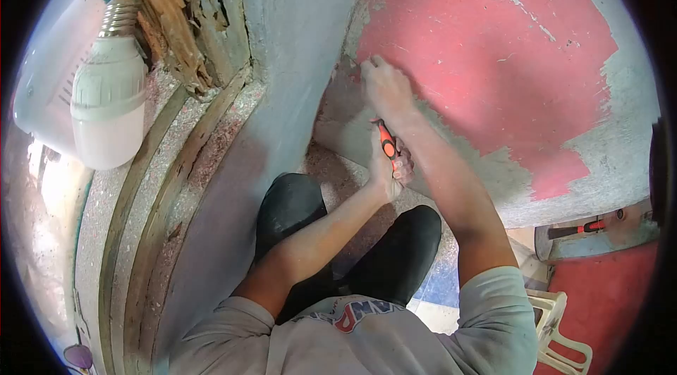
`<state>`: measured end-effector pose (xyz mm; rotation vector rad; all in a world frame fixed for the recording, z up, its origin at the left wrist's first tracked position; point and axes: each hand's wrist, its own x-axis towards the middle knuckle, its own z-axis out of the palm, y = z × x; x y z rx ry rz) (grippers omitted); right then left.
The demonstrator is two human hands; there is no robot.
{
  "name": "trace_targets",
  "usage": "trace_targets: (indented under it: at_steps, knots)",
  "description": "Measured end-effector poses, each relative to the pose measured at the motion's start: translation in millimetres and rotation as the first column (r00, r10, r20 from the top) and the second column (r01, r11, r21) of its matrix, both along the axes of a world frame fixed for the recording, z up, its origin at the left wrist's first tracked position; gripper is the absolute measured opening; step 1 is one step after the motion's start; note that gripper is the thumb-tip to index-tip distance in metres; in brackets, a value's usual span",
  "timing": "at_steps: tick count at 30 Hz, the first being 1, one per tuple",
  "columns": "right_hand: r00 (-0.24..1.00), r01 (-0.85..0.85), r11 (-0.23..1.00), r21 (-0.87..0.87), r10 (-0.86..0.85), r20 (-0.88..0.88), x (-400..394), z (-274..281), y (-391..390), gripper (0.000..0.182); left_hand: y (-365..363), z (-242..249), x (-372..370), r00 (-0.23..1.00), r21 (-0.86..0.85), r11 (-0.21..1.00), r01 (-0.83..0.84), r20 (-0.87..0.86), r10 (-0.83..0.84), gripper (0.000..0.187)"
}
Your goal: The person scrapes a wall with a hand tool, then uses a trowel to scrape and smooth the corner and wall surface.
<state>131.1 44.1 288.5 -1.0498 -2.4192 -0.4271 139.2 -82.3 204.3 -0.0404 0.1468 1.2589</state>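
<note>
My left hand [386, 169] is wrapped round the orange and black handle of a tool [387, 142], low in front of the wall and above my knees. Higher up, my right hand [386, 86] is at the wall's surface with its fingers curled; what it holds, if anything, is hidden. The wall [486, 44] carries pink paint with ragged edges, and grey surface shows around it. My right forearm passes just beside the tool and my left hand.
A white light bulb [108, 103] hangs at the left, near splintered wood [166, 15] and curved ledges [151, 213]. At the lower right are another orange and black tool [585, 228] and a cream plastic chair [560, 336]. Pale dust lies on the ledges.
</note>
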Motion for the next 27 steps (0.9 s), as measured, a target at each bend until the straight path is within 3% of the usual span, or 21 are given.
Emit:
trace_targets:
  at_steps: [1,5,7,9,12,13,16,17,20,23,26,27]
  knots:
    - [0.999,0.029,0.997,-0.067,-0.028,0.024,1,-5,2,0.010,0,-5,3,0.999,0.006,1.000,-0.027,-0.043,0.028,0.066]
    - [0.957,-0.025,0.998,0.063,0.043,-0.288,0,43,-4,0.012,19,17,-16,0.988,0.019,1.000,0.010,-0.152,-0.007,0.069]
    - [0.981,-0.018,1.000,0.024,0.022,-0.192,0,20,-1,0.012,26,-17,0,0.992,-0.012,0.999,-0.047,-0.122,0.045,0.069]
    - [0.998,0.020,0.998,-0.057,-0.024,-0.063,-4,-10,-4,0.013,10,-21,1,1.000,-0.104,0.994,-0.021,-0.025,0.018,0.067]
    - [1.000,-0.001,0.997,-0.074,0.001,-0.002,-3,1,0,0.013,3,-5,1,0.998,-0.007,0.999,-0.035,0.049,0.036,0.064]
    - [0.987,0.008,1.000,-0.024,-0.012,-0.158,-4,15,-4,0.005,7,4,-5,0.998,0.031,0.998,-0.051,-0.022,0.052,0.066]
    - [0.952,-0.023,0.999,0.044,0.036,-0.303,-4,14,-1,0.005,15,-8,-13,0.993,0.107,0.994,-0.016,-0.118,0.029,0.068]
    - [0.982,-0.030,1.000,-0.004,0.029,-0.189,-4,-7,2,0.004,14,-20,-8,0.999,-0.025,1.000,-0.009,-0.038,0.008,0.067]
    - [1.000,-0.003,0.999,-0.052,0.001,-0.030,-4,-39,9,0.003,10,-26,2,0.992,-0.093,0.995,0.026,0.129,-0.014,0.067]
    - [0.967,-0.039,0.999,0.038,0.047,-0.252,-5,11,-1,0.007,13,-5,-14,0.999,0.015,1.000,0.010,-0.048,-0.010,0.068]
    - [0.983,-0.016,0.998,-0.056,0.006,-0.184,-3,-9,-3,0.015,12,-26,-8,0.994,-0.052,0.998,-0.030,-0.105,0.024,0.066]
    - [0.995,-0.044,0.999,-0.027,0.041,-0.089,-1,-39,11,0.013,8,-27,-4,0.999,-0.206,0.978,-0.018,-0.037,0.011,0.067]
